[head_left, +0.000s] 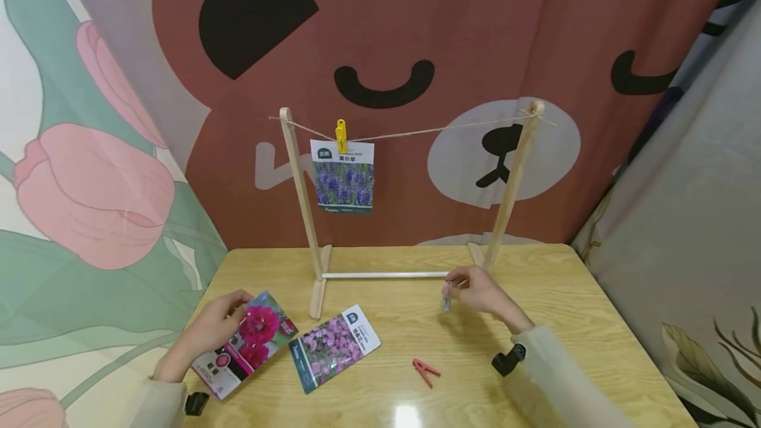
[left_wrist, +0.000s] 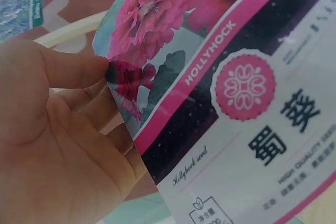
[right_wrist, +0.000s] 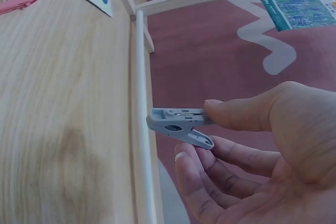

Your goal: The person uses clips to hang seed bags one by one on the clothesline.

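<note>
My left hand (head_left: 217, 325) pinches the edge of a hollyhock seed packet (left_wrist: 173, 129), its thumb over the printed front with pink flowers. In my right hand (head_left: 478, 290) a grey clothespin (right_wrist: 178, 124) is held between thumb and fingers, close to the rack's white crossbar (right_wrist: 143, 103). A second seed packet (head_left: 334, 349) with light purple flowers lies on the table between the hands. Right of it rests a pink clothespin (head_left: 426, 372). On the twine (head_left: 410, 133) hangs a lavender seed packet (head_left: 345, 180), clipped by a yellow clothespin (head_left: 341, 136).
The wooden rack (head_left: 508, 197) stands at the back of the wood-grain table (head_left: 535, 349), with twine strung between its two posts. Behind it hangs a curtain (head_left: 380, 32) with a bear print. More printed fabric (head_left: 89, 216) borders the left side.
</note>
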Demonstrator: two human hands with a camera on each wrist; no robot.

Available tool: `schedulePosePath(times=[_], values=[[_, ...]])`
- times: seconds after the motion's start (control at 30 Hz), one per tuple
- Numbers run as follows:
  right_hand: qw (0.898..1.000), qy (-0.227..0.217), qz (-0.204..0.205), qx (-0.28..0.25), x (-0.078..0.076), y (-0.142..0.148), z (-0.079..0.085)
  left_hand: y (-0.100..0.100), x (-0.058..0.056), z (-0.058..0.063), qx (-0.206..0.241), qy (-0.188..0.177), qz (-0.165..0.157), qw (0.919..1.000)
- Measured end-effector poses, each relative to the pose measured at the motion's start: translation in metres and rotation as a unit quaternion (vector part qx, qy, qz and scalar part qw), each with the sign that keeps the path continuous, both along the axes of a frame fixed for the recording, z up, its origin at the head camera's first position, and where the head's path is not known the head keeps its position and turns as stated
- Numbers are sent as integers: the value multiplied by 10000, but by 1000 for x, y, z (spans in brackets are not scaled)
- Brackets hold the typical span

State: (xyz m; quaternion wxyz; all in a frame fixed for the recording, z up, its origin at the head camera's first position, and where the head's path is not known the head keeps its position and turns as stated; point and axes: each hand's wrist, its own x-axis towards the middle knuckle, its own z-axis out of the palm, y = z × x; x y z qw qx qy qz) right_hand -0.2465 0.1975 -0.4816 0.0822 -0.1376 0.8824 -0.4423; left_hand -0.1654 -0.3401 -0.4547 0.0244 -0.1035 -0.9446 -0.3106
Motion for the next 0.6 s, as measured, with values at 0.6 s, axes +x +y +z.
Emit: schedulePosePath(times=[0.6], values=[[9991, 386, -84, -152, -3, 6, 30, 26, -6, 23, 156, 550, -143, 9983]])
